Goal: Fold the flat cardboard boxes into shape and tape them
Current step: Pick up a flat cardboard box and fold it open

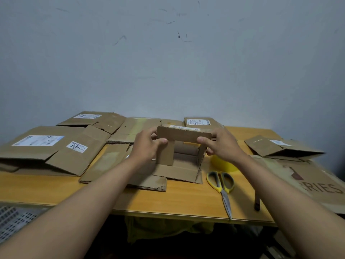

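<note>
A small brown cardboard box [183, 135] stands partly folded at the middle of the wooden table [177, 200], its open side facing me and its bottom flap lying flat toward me. My left hand [149, 144] grips the left end of its top panel. My right hand [221, 144] grips the right end. A roll of yellow tape [223, 163] lies just right of the box, partly hidden by my right wrist. Yellow-handled scissors [222, 186] lie in front of the tape, blades pointing at the table's near edge.
Flattened boxes with white labels lie at the left [46, 148], back left [95, 120], back [199, 122] and right [280, 148]. A large printed cardboard sheet [317, 184] covers the right corner. A flat piece [112, 163] lies under the box. A grey perforated crate [15, 219] sits lower left.
</note>
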